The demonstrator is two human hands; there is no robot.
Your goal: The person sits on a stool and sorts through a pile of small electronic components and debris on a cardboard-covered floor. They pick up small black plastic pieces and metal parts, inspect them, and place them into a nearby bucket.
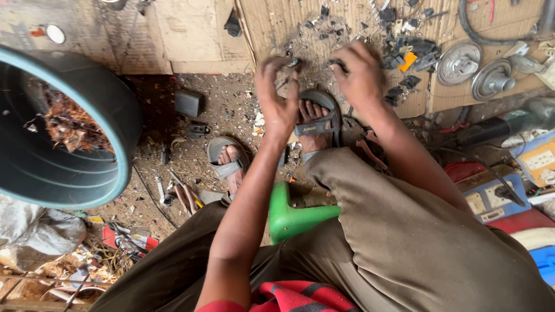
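Left hand and right hand pinch small dark scrap with narrow fingers, above cardboard beyond the sandalled feet. Judgement: keep grip close over cardboard so fragments drop there.

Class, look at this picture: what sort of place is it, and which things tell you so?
Probably an informal scrap or repair workshop on bare ground. Broken parts litter the cardboard, a tub holds tangled wire, and metal discs and a power tool lie nearby.
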